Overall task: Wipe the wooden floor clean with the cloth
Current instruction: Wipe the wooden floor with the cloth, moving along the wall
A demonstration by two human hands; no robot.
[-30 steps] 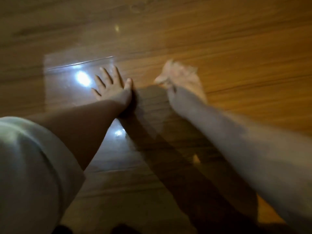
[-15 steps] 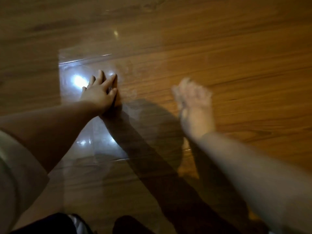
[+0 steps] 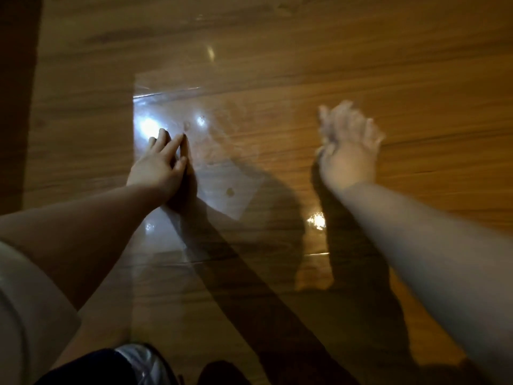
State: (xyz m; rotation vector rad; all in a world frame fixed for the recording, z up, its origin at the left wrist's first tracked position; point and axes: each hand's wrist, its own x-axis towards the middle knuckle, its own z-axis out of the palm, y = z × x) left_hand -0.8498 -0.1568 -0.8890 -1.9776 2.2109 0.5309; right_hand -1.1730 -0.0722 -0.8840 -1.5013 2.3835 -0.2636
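Observation:
The wooden floor [image 3: 361, 65] fills the head view, with a wet, shiny patch [image 3: 222, 151] in the middle. My left hand [image 3: 158, 165] lies flat on that patch, fingers nearly together, holding nothing. My right hand [image 3: 349, 151] is to the right, blurred by motion and pressed toward the floor. A pale cloth [image 3: 337, 118] seems bunched under its fingers, though the blur hides its outline. Shadows of both arms fall across the boards toward me.
A small dark spot [image 3: 229, 192] sits on the wet patch near my left wrist. A dark strip [image 3: 16, 107] runs down the left edge. My pale sleeve [image 3: 27, 315] and dark clothing [image 3: 130, 362] fill the lower left.
My right hand has swept to the right with the cloth. My left hand has drawn its spread fingers together and stayed on the wet patch.

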